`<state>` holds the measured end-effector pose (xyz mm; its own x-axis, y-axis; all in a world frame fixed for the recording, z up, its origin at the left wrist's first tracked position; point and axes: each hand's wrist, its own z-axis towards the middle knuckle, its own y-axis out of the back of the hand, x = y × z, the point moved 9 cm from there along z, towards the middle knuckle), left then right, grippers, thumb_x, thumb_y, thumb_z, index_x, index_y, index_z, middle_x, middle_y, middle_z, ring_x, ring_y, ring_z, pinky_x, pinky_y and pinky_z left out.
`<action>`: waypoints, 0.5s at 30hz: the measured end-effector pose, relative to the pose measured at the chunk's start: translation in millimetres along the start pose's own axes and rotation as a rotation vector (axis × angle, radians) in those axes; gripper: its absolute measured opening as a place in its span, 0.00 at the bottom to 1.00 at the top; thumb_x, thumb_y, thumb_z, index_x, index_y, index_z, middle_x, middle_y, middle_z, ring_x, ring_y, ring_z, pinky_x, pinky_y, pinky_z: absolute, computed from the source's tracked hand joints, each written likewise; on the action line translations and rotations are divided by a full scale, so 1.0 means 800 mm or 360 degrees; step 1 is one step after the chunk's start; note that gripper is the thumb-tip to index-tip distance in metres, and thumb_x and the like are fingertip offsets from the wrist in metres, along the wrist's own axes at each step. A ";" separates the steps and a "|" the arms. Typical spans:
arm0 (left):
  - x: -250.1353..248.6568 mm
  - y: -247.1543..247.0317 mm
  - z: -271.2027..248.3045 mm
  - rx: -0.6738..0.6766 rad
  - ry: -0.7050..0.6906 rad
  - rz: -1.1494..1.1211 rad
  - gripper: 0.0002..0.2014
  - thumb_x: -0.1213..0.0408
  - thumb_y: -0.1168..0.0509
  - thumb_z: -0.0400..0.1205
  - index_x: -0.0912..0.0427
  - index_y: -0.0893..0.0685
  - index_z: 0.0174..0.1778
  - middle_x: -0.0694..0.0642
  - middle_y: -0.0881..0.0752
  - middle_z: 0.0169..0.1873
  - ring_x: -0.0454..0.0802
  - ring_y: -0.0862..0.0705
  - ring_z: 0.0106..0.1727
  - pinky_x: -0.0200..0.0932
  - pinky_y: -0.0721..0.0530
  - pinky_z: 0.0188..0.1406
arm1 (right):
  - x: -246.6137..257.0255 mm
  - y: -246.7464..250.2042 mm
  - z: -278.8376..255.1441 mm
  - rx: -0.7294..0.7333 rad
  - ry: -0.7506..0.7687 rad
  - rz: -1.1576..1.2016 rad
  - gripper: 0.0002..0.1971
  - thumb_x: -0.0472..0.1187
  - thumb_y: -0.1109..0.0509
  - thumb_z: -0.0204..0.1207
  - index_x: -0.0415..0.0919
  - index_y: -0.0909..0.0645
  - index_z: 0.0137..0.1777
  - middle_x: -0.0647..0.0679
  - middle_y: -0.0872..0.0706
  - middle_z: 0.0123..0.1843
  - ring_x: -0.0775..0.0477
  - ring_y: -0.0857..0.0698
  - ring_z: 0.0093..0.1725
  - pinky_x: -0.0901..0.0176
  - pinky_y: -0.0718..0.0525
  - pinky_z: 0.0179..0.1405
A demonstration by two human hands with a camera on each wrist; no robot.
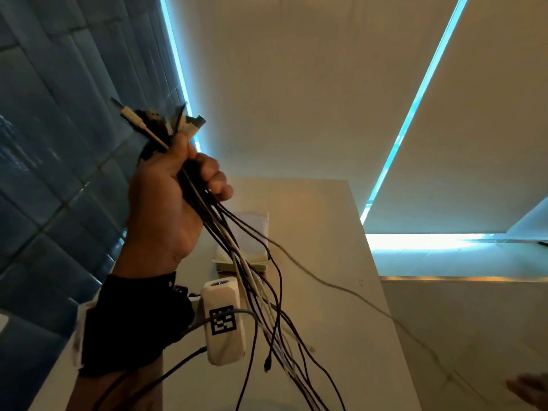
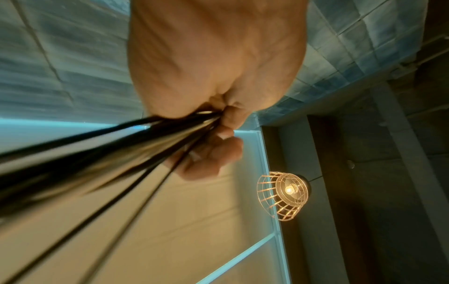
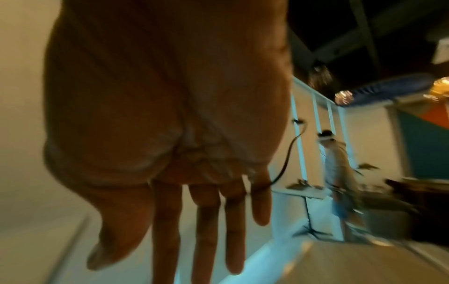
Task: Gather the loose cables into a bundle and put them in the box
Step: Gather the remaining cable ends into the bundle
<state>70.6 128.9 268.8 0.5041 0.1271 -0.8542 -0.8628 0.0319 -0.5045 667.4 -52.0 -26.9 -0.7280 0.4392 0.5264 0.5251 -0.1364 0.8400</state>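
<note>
The left hand (image 1: 166,203) has its grip closed around the cables (image 1: 252,277) just below their plugs and lifts them high above the surface (image 1: 341,292), probably so they hang straight for bundling, while the right hand (image 3: 170,124) is open, fingers straight.

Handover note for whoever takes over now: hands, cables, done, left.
Left hand: raised, fingers curled round the cables near their plug ends; the strands hang loose below.
Right hand: open, fingers straight. One thin dark cable crosses its fingers, ungripped.
Box: on the white table, behind the hanging strands.
Done: cables gathered in one hand.
Left: tidy trailing lengths into a bundle, put them in the box.
</note>
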 end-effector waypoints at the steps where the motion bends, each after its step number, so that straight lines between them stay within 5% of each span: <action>1: 0.006 -0.010 -0.001 0.0039 0.0057 0.0031 0.16 0.57 0.50 0.88 0.55 0.29 0.35 0.49 0.23 0.23 0.46 0.24 0.24 0.41 0.18 0.30 | 0.064 0.006 -0.009 0.0112 0.0075 -0.0042 0.26 0.82 0.38 0.57 0.69 0.13 0.43 0.60 0.10 0.52 0.47 0.14 0.60 0.58 0.25 0.62; 3: 0.021 -0.040 -0.001 0.0171 0.0173 0.0032 0.16 0.57 0.51 0.89 0.54 0.30 0.36 0.49 0.24 0.22 0.45 0.25 0.22 0.42 0.17 0.29 | 0.212 0.021 -0.037 0.0136 0.0240 -0.0043 0.27 0.81 0.40 0.62 0.71 0.16 0.54 0.58 0.16 0.65 0.49 0.20 0.65 0.48 0.27 0.67; 6: 0.048 -0.104 -0.007 0.0414 0.0342 0.0021 0.16 0.58 0.49 0.88 0.54 0.32 0.33 0.47 0.36 0.20 0.42 0.38 0.18 0.37 0.33 0.21 | 0.440 0.020 -0.085 0.0277 0.0723 0.0527 0.46 0.84 0.40 0.56 0.62 0.29 0.74 0.67 0.27 0.74 0.60 0.23 0.66 0.58 0.26 0.65; 7: 0.054 -0.125 -0.012 0.0488 0.0378 0.0057 0.16 0.59 0.49 0.88 0.55 0.32 0.32 0.47 0.37 0.19 0.42 0.40 0.18 0.37 0.39 0.21 | 0.511 0.005 -0.106 0.0495 0.0900 0.0810 0.45 0.78 0.34 0.60 0.59 0.30 0.77 0.64 0.25 0.74 0.60 0.22 0.68 0.61 0.24 0.65; 9: 0.057 -0.153 -0.018 0.0602 0.0418 0.0111 0.17 0.59 0.48 0.88 0.55 0.31 0.32 0.46 0.38 0.18 0.41 0.42 0.18 0.38 0.48 0.22 | 0.595 -0.035 -0.135 0.0908 0.1175 0.1193 0.24 0.55 0.25 0.71 0.52 0.19 0.66 0.50 0.13 0.60 0.48 0.14 0.59 0.59 0.16 0.57; 11: 0.039 -0.156 -0.007 0.0600 0.0359 0.0109 0.17 0.59 0.49 0.88 0.54 0.32 0.32 0.45 0.40 0.18 0.40 0.44 0.17 0.36 0.51 0.21 | 0.612 -0.069 -0.133 0.1095 0.1011 0.1529 0.03 0.47 0.23 0.71 0.50 0.13 0.42 0.41 0.18 0.34 0.39 0.19 0.32 0.57 0.20 0.30; 13: 0.008 -0.136 0.020 0.0499 0.0233 0.0057 0.16 0.59 0.49 0.88 0.52 0.34 0.32 0.45 0.41 0.17 0.39 0.45 0.15 0.32 0.49 0.17 | 0.578 -0.088 -0.122 0.1155 0.0847 0.1655 0.16 0.58 0.20 0.65 0.49 0.19 0.30 0.47 0.32 0.24 0.52 0.33 0.20 0.67 0.34 0.19; 15: -0.009 -0.108 0.048 0.0367 0.0183 0.0001 0.17 0.59 0.50 0.89 0.52 0.34 0.32 0.44 0.41 0.17 0.39 0.44 0.14 0.31 0.46 0.13 | 0.520 -0.101 -0.110 0.1064 0.0705 0.1661 0.24 0.67 0.21 0.59 0.48 0.23 0.26 0.53 0.35 0.21 0.56 0.39 0.17 0.72 0.37 0.17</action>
<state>140.0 163.1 323.6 0.4933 0.0142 -0.8698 -0.8420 0.2590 -0.4733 283.1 63.2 135.4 0.1355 0.0513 0.9895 0.9470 0.2870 -0.1445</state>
